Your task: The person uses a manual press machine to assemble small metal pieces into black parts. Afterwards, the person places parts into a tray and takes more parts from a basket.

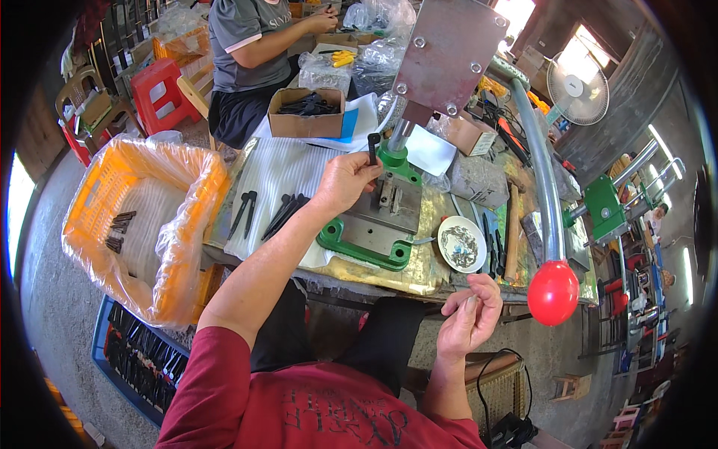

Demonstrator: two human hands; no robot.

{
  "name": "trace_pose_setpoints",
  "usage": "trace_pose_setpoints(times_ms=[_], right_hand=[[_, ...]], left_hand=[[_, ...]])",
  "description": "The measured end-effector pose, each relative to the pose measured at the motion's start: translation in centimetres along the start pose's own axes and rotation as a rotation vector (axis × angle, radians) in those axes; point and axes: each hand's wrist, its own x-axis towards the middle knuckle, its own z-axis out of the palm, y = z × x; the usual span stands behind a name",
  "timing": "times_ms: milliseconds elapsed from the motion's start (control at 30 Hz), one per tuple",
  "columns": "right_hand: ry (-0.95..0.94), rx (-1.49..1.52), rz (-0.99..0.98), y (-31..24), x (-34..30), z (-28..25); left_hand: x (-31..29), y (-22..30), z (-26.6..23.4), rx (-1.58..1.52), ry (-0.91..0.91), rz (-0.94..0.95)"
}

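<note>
My left hand is closed round a slim black stick-like part, which stands upright from the fingers beside the press's green collar. It is just above the metal fixture on the green-based hand press. My right hand hovers palm up in front of the table edge, thumb and fingers drawn together; whatever is in them is too small to make out. Nearest to it is a white dish of small metal pieces. Similar black parts lie on white foam sheeting left of the press.
The press lever ends in a red ball at the right. An orange crate lined with plastic stands left, with a blue crate of black parts below. A cardboard box sits behind. Across the table a person works.
</note>
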Motion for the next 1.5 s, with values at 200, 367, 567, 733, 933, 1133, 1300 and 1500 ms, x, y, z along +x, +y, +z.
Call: trace_pose_setpoints(times_ms=[200,367,567,733,933,1133,1300,1500], right_hand=[[0.018,-0.012,0.04,0.2,-0.2,-0.1],[0.02,-0.009,0.058,0.6,-0.6,-0.4],[0.016,-0.016,0.069,0.9,-0.7,-0.5],[0.021,-0.016,0.076,0.8,-0.6,-1.0],[0.042,0.025,0.002,0.0,1.4,-0.8],[0.068,-0.097,-0.182,-4.1,5.6,-0.7],[-0.101,-0.238,-0.497,-5.6,8.3,-0.2],[-0.252,-0.277,-0.404,-8.8,9.1,1.4]], left_hand=[[0.5,0.1,0.3,0.123,-0.002,-0.011],[0.4,0.2,0.5,0.164,0.002,-0.018],[0.4,0.1,0.4,0.168,0.012,-0.036],[0.8,0.4,0.9,0.21,-0.005,0.013],[1.0,0.3,0.7,0.42,-0.084,0.15],[0.9,-0.3,0.8,0.422,-0.05,0.268],[0.8,0.0,1.2,0.395,-0.043,0.302],[1.0,-0.2,0.9,0.437,-0.047,0.289]])
